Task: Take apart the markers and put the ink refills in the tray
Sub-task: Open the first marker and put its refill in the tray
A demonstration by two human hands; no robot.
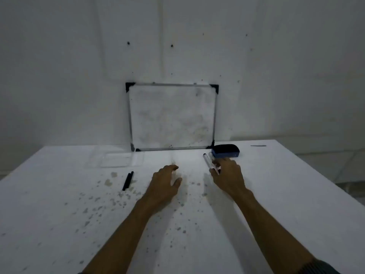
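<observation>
Two white markers [209, 162] with black caps lie side by side on the white table, just in front of a blue eraser. My right hand [229, 177] rests over their near ends, fingers touching them; whether it grips them I cannot tell. My left hand [165, 181] hovers over the middle of the table, fingers curled and apart, holding nothing. Two thin black ink refills [128, 180] lie on the table to the left. A clear plastic tray [118, 160] stands farther back on the left, with nothing visible inside.
A small whiteboard [172, 117] leans against the wall at the table's back edge. The blue eraser [225, 151] sits at its lower right corner. A thin dark object [258, 145] lies at the back right. Ink spots speckle the table [276, 194].
</observation>
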